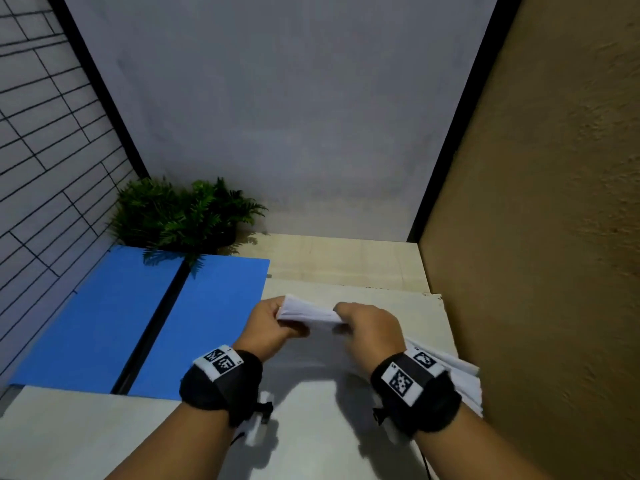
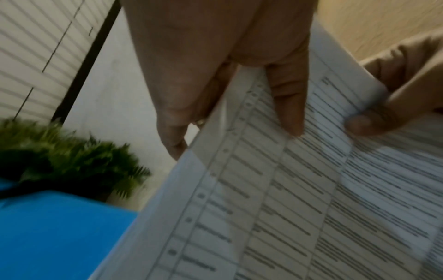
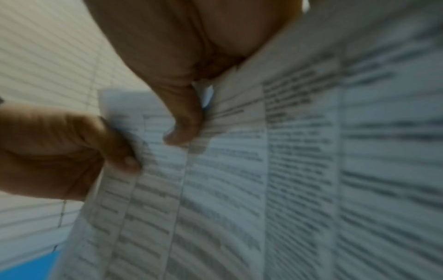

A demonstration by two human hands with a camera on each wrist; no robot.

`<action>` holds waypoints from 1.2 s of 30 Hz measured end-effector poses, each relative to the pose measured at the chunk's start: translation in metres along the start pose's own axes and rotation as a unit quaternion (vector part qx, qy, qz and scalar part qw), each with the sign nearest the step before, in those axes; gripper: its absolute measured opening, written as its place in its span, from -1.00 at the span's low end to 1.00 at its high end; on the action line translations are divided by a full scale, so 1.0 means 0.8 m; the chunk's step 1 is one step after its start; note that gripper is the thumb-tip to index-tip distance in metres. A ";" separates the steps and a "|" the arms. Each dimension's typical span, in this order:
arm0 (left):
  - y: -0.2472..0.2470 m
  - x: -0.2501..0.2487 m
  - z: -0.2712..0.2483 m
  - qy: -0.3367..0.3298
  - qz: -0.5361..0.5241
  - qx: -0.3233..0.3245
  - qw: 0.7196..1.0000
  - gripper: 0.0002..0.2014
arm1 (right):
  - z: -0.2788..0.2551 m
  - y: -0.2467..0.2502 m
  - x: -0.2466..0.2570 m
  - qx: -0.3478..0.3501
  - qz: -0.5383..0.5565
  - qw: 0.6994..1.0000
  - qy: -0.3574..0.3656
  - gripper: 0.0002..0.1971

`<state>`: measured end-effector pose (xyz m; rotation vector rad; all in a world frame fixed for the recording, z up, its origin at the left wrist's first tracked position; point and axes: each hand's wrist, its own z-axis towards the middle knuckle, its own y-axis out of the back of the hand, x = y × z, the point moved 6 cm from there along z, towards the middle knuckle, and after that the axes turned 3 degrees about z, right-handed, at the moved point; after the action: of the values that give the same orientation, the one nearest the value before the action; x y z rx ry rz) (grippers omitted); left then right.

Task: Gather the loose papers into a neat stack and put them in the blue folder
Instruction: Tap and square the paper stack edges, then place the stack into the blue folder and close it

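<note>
Both hands hold a bundle of printed white papers (image 1: 308, 311) upright above the table. My left hand (image 1: 268, 320) pinches the top left corner and my right hand (image 1: 367, 323) grips the top edge a little to the right. The sheets fan out below my right wrist (image 1: 457, 372). Printed tables cover the papers (image 2: 299, 199), with my left thumb (image 2: 287, 106) on the front and the other fingers behind. The same sheets fill the right wrist view (image 3: 275, 180), my right thumb (image 3: 184, 123) pressed on them. The blue folder (image 1: 138, 323) lies open flat at the left.
A green fern-like plant (image 1: 180, 216) stands behind the folder, its fronds over the folder's far edge. A lined white panel (image 1: 41, 150) closes the left side, a grey wall the back, a tan wall (image 1: 554, 202) the right. The table (image 1: 104, 438) is pale.
</note>
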<state>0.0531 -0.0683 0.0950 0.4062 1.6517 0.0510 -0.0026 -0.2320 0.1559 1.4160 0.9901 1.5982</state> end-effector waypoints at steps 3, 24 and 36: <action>0.027 -0.042 0.000 -0.056 0.007 0.000 0.998 -0.78 | -0.002 0.043 -0.036 -0.108 0.183 0.974 -0.078 -0.85; -0.027 -0.042 -0.011 0.018 -0.157 0.003 0.987 -0.52 | -0.036 0.032 -0.113 -0.212 0.557 0.779 -0.196 -0.36; -0.032 0.014 -0.033 0.103 -0.179 -0.081 0.975 -0.80 | -0.037 -0.002 -0.100 -0.120 0.588 0.766 -0.232 -0.64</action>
<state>0.0209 -0.0838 0.0804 -0.0254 1.8884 -0.0425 -0.0246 -0.3065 0.1205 2.2501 -0.5776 1.8616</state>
